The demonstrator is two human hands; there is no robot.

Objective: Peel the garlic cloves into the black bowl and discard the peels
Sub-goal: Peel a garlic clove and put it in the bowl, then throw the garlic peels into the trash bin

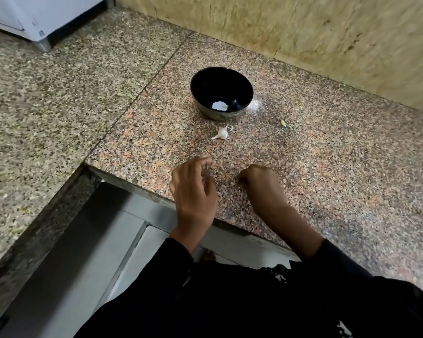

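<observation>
A round glossy black bowl (221, 91) is sitting on the speckled pink granite bench (327, 167), with a pale white patch at its bottom that could be a peeled clove or a reflection. Just in front of the bowl, a small white garlic piece with papery skin (221, 133) is lying on the bench, apart from both hands. The left hand (193, 189) is hovering near the bench's front edge with fingers loosely spread, holding nothing. The right hand (261, 182) is resting beside it, curled closed; whether it is gripping anything cannot be told. A tiny green scrap (283, 123) is lying to the right of the bowl.
</observation>
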